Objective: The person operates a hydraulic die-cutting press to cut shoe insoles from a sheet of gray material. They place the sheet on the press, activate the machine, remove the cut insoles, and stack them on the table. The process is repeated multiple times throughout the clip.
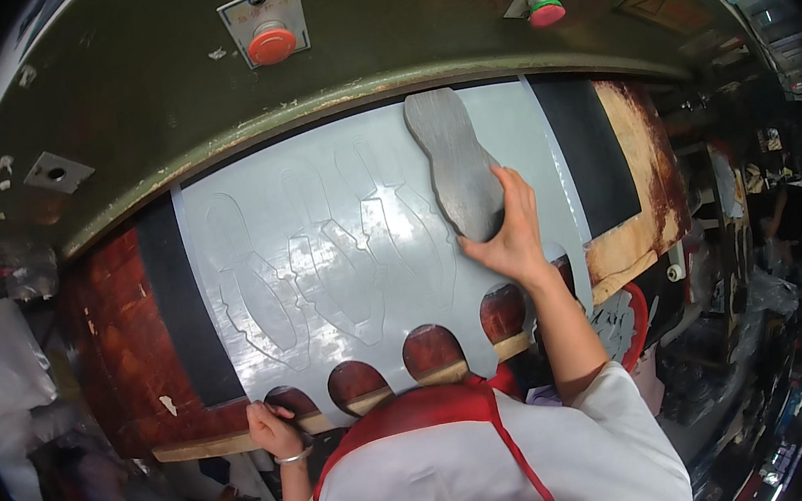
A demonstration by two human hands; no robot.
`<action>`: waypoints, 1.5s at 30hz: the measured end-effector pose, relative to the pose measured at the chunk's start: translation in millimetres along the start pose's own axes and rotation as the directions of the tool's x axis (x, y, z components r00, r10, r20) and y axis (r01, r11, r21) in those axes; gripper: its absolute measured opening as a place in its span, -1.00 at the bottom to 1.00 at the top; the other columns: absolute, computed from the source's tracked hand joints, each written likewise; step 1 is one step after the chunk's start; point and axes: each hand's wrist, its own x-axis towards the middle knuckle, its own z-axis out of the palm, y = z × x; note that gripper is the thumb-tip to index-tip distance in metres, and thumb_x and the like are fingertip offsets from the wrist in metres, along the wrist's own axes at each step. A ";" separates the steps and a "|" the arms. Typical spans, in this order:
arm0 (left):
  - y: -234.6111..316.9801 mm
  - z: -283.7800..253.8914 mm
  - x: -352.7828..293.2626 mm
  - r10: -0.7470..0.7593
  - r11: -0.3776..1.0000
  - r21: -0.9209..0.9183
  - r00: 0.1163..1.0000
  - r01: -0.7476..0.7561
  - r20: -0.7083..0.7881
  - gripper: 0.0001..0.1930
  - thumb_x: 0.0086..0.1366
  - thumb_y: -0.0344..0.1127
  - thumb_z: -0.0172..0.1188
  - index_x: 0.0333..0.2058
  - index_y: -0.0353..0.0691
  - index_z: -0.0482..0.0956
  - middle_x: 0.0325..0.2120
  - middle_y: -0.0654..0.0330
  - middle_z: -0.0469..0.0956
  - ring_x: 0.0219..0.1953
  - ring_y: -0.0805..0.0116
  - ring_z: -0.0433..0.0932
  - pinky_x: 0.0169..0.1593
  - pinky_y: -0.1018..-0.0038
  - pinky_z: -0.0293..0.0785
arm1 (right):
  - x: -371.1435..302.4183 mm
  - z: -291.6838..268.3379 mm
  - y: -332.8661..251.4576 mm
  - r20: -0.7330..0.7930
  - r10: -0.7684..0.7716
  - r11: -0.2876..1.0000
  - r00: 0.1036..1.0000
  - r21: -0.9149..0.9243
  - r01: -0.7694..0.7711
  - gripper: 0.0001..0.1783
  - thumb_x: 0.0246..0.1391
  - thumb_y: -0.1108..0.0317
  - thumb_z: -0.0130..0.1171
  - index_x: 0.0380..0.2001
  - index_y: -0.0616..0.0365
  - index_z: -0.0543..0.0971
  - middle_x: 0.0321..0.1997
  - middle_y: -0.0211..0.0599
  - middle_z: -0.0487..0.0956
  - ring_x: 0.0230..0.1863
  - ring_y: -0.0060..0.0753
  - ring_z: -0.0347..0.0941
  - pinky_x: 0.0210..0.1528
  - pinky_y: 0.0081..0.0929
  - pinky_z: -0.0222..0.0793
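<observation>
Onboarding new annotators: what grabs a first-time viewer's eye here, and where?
A big pale grey sheet spans the middle, sole-like outlines mostly left of centre. Toward its upper right, the right hand grips a darker sole-shaped block. Upper left, a red push-button stands out on the dark green panel.

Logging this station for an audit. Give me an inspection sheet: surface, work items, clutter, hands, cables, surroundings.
Surface: reddish-brown board, worn; dark strips beside the sheet at left and right.
Work items: pale grey sheet with curved outlines and rounded cut-outs along its near edge; grey sole-shaped block on it.
Clutter: white bundle at left; red-rimmed container with grey pieces at right.
Hands: right hand around the block's near end; left hand at the sheet's near left corner, grip unclear.
Cables: nothing seen.
Surroundings: green machine panel with two reddish push buttons.
</observation>
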 end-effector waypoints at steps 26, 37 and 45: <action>61.9 96.9 225.4 0.185 0.916 0.367 0.982 -0.163 -0.025 -0.54 0.48 -0.09 -0.16 -0.57 -0.23 0.38 -0.79 0.23 0.40 -0.72 0.40 0.40 -0.56 0.42 0.30 | 180.0 -12.3 59.6 -0.517 0.035 0.988 0.855 -0.112 -0.108 0.10 0.00 0.02 0.29 0.34 0.35 -0.14 0.38 0.37 -0.14 0.40 0.32 -0.19 0.37 0.05 -0.19; 34.8 86.1 201.1 0.251 0.860 0.460 0.968 -0.220 -0.006 -0.60 0.47 -0.15 -0.14 -0.51 -0.26 0.41 -0.75 0.16 0.47 -0.70 0.30 0.48 -0.55 0.34 0.35 | 69.3 2.5 141.4 -0.180 0.481 0.865 0.858 0.254 -0.432 -0.64 0.18 0.18 0.10 -0.42 0.33 0.54 -0.49 0.13 0.52 -0.43 0.07 0.46 -0.29 -0.25 0.36; 27.2 36.4 124.9 0.160 0.967 0.187 0.985 -0.170 0.065 -0.63 0.47 -0.17 -0.19 -0.44 -0.31 0.35 -0.67 0.15 0.52 -0.61 0.41 0.45 -0.43 0.47 0.33 | 11.8 -49.1 67.3 -0.446 0.210 0.960 0.870 -0.073 -0.269 -0.55 -0.04 0.31 0.30 -0.06 0.25 0.51 -0.23 -0.05 0.54 -0.18 -0.10 0.44 -0.07 -0.29 0.35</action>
